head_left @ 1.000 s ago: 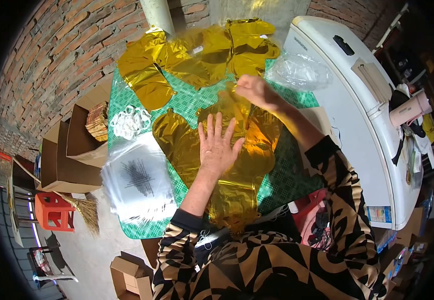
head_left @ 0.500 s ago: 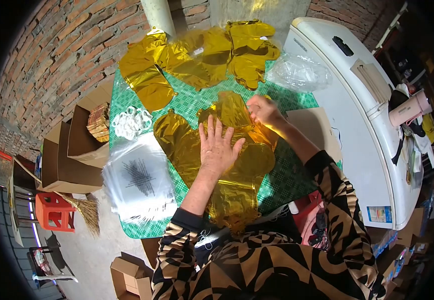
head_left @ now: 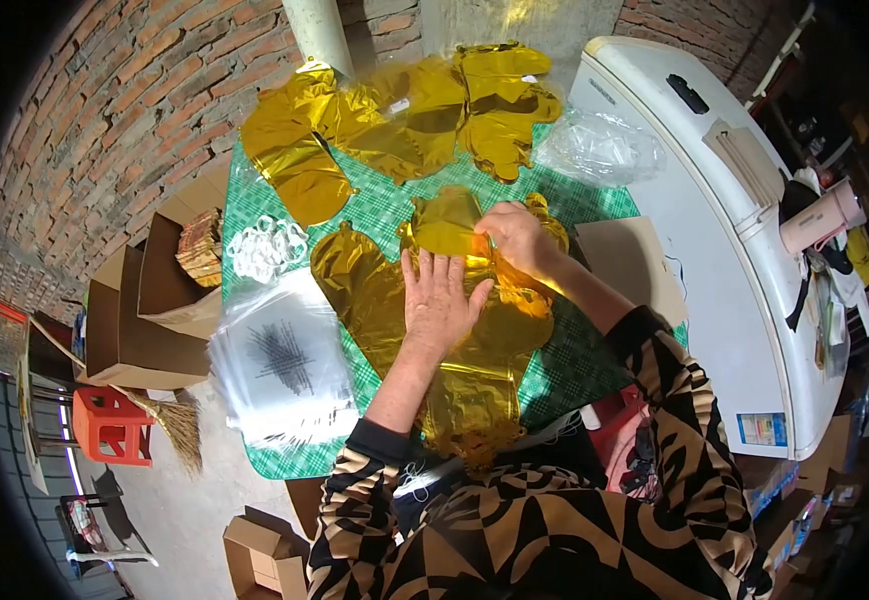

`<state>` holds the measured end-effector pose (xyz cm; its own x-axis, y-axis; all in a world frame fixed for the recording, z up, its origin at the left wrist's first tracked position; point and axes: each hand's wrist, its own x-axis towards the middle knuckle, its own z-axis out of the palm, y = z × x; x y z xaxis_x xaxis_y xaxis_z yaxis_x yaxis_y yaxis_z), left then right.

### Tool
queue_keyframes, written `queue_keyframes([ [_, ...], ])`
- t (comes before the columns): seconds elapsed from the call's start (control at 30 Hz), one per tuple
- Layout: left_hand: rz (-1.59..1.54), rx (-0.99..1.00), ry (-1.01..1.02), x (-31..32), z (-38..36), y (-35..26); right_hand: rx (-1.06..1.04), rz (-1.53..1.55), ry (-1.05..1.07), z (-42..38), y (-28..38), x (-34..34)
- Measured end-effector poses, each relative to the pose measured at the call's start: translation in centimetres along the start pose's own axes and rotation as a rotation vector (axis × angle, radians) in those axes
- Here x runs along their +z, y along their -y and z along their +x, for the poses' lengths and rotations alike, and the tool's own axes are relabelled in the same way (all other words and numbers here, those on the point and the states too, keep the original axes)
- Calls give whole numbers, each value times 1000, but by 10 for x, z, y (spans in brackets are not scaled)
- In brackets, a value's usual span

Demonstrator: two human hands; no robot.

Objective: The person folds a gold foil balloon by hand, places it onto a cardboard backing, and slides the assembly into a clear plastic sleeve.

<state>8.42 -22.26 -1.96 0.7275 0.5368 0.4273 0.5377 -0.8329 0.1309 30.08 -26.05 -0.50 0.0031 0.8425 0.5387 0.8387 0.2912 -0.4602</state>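
Observation:
A flat, uninflated gold foil balloon (head_left: 369, 300) lies spread on the green checked tablecloth (head_left: 584, 350) in front of me. My left hand (head_left: 439, 305) presses palm down on its middle, fingers stretched out and slightly apart. Just right of those fingertips, my right hand (head_left: 519, 240) has its fingers curled and pinched on the foil, near a part folded over at the top. Whether it grips one layer or more is hidden. Farther back lie several more flat gold foil balloons (head_left: 404, 120), some with small white tags.
Left on the table are a stack of clear plastic bags (head_left: 279, 350) and a heap of white rings (head_left: 266, 248). Clear crumpled plastic (head_left: 599, 148) lies back right, near a white freezer (head_left: 724, 250). Cardboard boxes (head_left: 144, 340) and a red stool (head_left: 112, 425) stand to the left.
My right hand has moved left and slightly down, closer to my left fingertips, and the upper part of the foil has shifted with it. My left hand stays nearly in place.

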Motion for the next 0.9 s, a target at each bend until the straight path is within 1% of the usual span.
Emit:
queue_keyframes([
  [0.07, -5, -48, 188, -11, 2, -2, -54, -7, -17, 0, 2, 3],
  [0.17, 9, -41, 141, -5, 0, -1, -60, 71, 7, -1, 8, 2],
  [0.27, 73, -68, 268, -14, 3, -5, -127, 112, -11, -1, 9, 1],
  [0.37, 26, -46, 163, -7, 0, -2, -81, 106, -101, -2, 1, 4],
  [0.47, 6, -59, 217, -12, 2, -3, -56, -172, -166, -4, -10, 5],
  [0.57, -22, -42, 117, -6, 0, -1, -37, -450, -44, -10, -11, 7],
  [0.67, -33, -54, 183, -12, 2, -3, -86, -576, 46, -16, -8, 10],
  [0.77, -36, -20, 40, -4, 0, -1, -86, -495, 61, -17, -6, 13],
  [0.87, -29, -26, 72, -4, 0, -1, -109, -555, 177, -17, -4, 6],
  [0.9, -30, -27, 77, -3, 0, -1, -119, -557, 174, -18, -4, 5],
])
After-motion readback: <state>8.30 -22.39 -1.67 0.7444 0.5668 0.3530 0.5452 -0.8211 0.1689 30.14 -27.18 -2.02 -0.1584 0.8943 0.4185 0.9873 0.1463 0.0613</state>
